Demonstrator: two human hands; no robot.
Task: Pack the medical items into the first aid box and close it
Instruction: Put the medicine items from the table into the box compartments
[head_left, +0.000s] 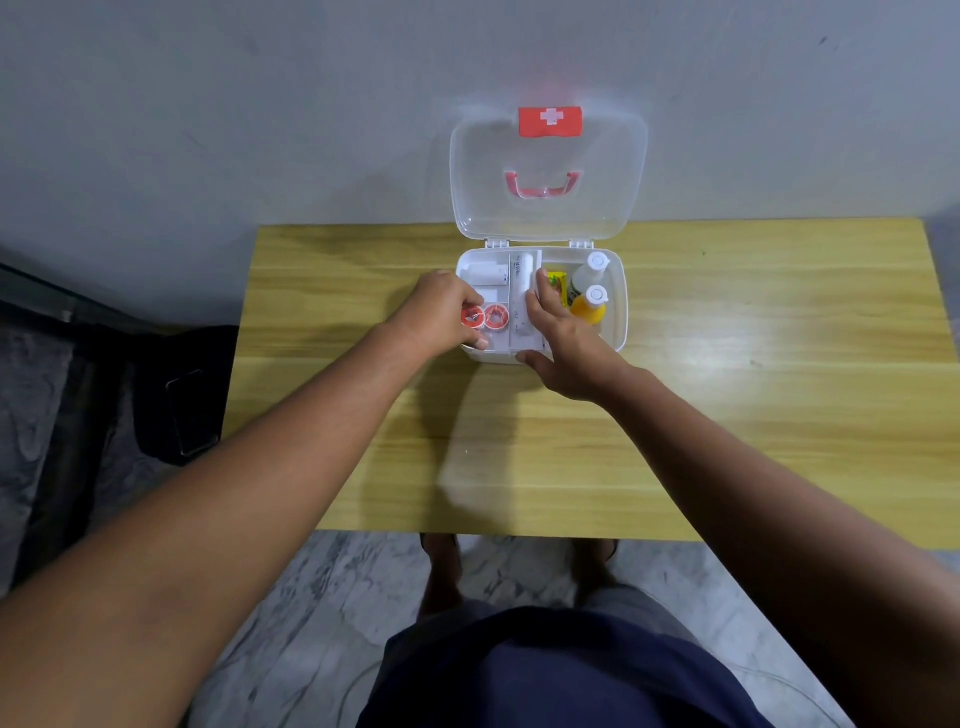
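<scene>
The white first aid box (621, 312) stands open on the wooden table (727, 415), its clear lid (545, 218) with a red cross label upright against the wall. Inside the box, a white inner tray (511, 332) on the left holds two red tape rolls (484, 317) and a white bandage roll (488, 274). On the right lie a white bottle (587, 275), an orange bottle (591, 306) and a yellow packet (556, 278). My left hand (441, 312) grips the tray's left edge at the tape rolls. My right hand (566, 343) grips the tray's right edge.
A grey wall rises right behind the table. A dark bag (182, 395) lies on the floor to the left. My feet (441, 571) stand on the marble floor under the table's front edge.
</scene>
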